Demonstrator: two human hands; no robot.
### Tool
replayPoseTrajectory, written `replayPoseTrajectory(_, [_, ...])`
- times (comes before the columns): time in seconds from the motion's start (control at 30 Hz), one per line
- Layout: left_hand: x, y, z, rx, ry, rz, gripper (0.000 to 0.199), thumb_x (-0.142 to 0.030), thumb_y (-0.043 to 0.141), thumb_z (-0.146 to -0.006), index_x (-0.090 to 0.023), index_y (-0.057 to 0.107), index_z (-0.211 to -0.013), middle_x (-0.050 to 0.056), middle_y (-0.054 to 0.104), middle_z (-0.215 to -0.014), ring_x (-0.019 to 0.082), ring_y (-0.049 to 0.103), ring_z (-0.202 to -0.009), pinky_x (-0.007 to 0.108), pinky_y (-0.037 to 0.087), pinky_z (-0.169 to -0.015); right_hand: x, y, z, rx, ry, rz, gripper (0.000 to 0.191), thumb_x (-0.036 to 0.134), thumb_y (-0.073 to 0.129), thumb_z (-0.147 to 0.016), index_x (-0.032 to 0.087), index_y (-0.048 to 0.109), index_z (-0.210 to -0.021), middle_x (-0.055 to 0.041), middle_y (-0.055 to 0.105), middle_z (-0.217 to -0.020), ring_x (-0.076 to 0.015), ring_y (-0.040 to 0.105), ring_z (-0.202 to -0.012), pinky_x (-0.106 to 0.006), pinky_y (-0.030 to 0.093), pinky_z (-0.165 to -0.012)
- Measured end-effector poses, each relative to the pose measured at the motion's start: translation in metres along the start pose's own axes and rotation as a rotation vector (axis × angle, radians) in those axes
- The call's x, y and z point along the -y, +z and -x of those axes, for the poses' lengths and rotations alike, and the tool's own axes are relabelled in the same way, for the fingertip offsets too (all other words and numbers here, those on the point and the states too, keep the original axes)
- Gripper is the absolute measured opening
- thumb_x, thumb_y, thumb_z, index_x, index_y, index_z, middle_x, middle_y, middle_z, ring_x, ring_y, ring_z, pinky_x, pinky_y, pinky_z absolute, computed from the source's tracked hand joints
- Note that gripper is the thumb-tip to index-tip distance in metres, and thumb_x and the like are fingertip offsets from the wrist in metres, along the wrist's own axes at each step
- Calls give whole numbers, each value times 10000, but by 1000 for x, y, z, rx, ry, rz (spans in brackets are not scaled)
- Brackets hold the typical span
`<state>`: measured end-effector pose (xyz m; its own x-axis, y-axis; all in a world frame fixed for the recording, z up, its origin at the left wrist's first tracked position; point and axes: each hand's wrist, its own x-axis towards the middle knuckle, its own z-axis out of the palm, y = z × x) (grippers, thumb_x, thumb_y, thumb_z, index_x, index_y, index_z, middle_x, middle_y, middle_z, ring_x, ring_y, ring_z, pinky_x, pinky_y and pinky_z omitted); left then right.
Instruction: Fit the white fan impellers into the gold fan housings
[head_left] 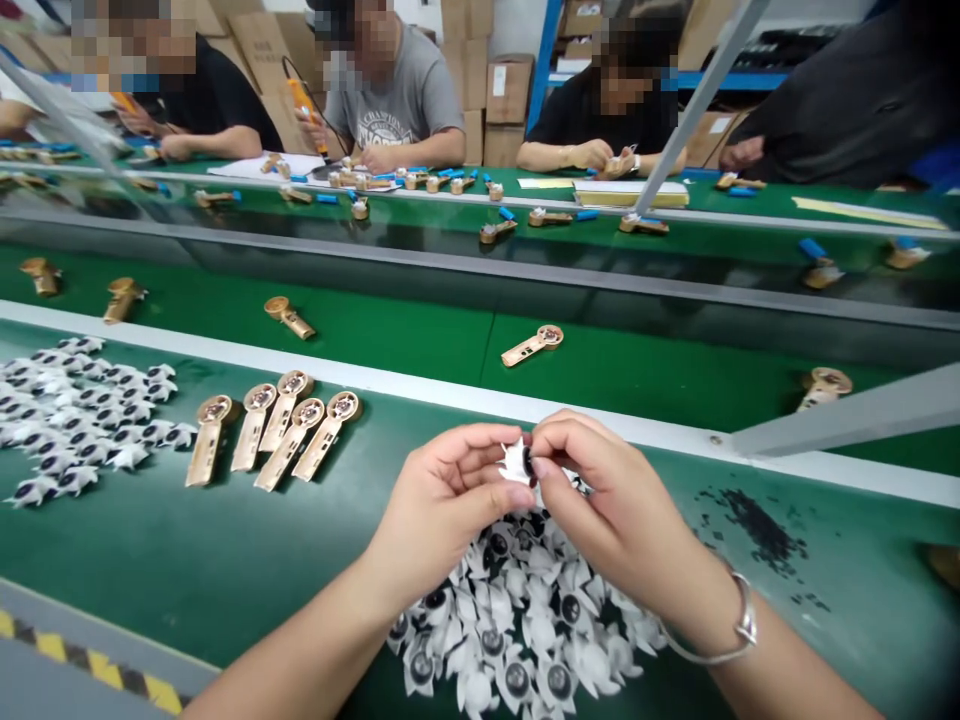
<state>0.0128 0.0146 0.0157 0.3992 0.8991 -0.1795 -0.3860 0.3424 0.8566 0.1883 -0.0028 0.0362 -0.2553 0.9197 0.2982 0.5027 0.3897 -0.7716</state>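
Observation:
My left hand [457,480] holds a small white fan blade [514,460] with a black hub between thumb and fingers. My right hand [592,480] meets it from the other side, thumb and index finger pinched at the black hub. Whatever small thing may be in that pinch is hidden by the fingers. Below both hands lies a heap of white fan blades [517,620], many showing dark round hubs. To the right of my right hand is a scatter of tiny black pieces [765,525] on the green bench.
Several gold handheld fan housings [281,430] lie left of my hands, beside more white fan blades [82,410]. Beyond a pale rail [420,378], a green conveyor belt [420,330] carries spaced gold housings. A slanted metal post [855,412] stands at right. Co-workers [405,90] sit opposite.

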Motion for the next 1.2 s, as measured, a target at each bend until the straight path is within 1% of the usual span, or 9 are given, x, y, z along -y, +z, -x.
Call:
replayPoseTrajectory(0.23, [-1, -1, 0, -68, 9, -39, 343, -124, 831, -696, -205, 732, -1014, 23, 775, -818, 138, 731, -742, 260, 606, -746, -2, 9, -1, -33, -100, 183, 108, 118, 486, -953, 210, 538, -935, -47, 581, -913, -155, 561, -807, -279, 475, -679])
replayPoseTrajectory(0.47, [-2, -10, -7, -172, 61, -19, 330, -149, 834, -714, -199, 736, -1025, 21, 772, -930, 107, 714, -835, 212, 574, -811, -8, 9, -2, 12, -457, 471, 345, 26, 505, -896, 101, 556, -1229, -158, 634, -1139, -255, 582, -1088, -409, 507, -928])
replayPoseTrajectory(0.6, [-6, -16, -11, -144, 93, 78, 327, -167, 831, -729, -200, 722, -1036, 27, 766, -982, 112, 723, -835, 221, 574, -815, -54, 3, -61, -20, -226, 501, 320, 131, 499, -914, 169, 603, -1215, -120, 659, -1162, -252, 599, -1093, -422, 504, -944])
replayPoseTrajectory(0.63, [-7, -16, -10, -124, 87, 105, 321, -168, 825, -738, -202, 719, -1039, 30, 766, -993, 113, 726, -829, 226, 576, -816, -71, 3, -82, -5, -105, 574, 373, 126, 497, -902, 156, 580, -1264, -143, 621, -1260, -279, 552, -1190, -456, 460, -1017])
replayPoseTrajectory(0.73, [-8, -15, -8, -65, 58, 175, 310, -146, 817, -747, -210, 720, -1034, 32, 765, -1035, 110, 733, -838, 221, 580, -814, -123, 10, -140, 84, 25, 628, 549, 88, 607, -808, 95, 531, -1351, -228, 479, -1441, -367, 486, -1273, -534, 430, -1032])
replayPoseTrajectory(0.87, [-6, -15, -6, -16, 19, 218, 319, -126, 811, -750, -229, 731, -1041, 19, 764, -1045, 116, 741, -837, 248, 591, -846, -154, 19, -172, 219, 47, 607, 346, 236, 650, -886, 161, 616, -1223, -128, 596, -1315, -263, 593, -1149, -478, 493, -971])
replayPoseTrajectory(0.97, [-8, -17, -5, 23, 15, 254, 323, -114, 805, -756, -240, 737, -1045, 11, 757, -1071, 123, 744, -859, 277, 596, -885, -138, 13, -156, 213, 18, 578, 424, 188, 667, -833, 150, 600, -1250, -135, 645, -1234, -257, 638, -1074, -419, 507, -955])
replayPoseTrajectory(1.07, [-15, -21, -4, 35, 36, 257, 355, -95, 807, -747, -261, 739, -1054, 5, 756, -1074, 122, 744, -871, 248, 599, -866, -101, -3, -116, 107, 11, 535, 576, 200, 667, -795, 147, 501, -1344, -130, 679, -1181, -270, 666, -1026, -398, 529, -916])
replayPoseTrajectory(1.2, [-25, -22, -2, -1, 142, 133, 385, -78, 807, -738, -262, 745, -1070, 18, 750, -1037, 120, 732, -848, 190, 604, -765, -49, -18, -56, -36, 51, 210, 437, 272, 717, -795, 237, 574, -1207, -64, 692, -1137, -226, 696, -975, -340, 572, -854])
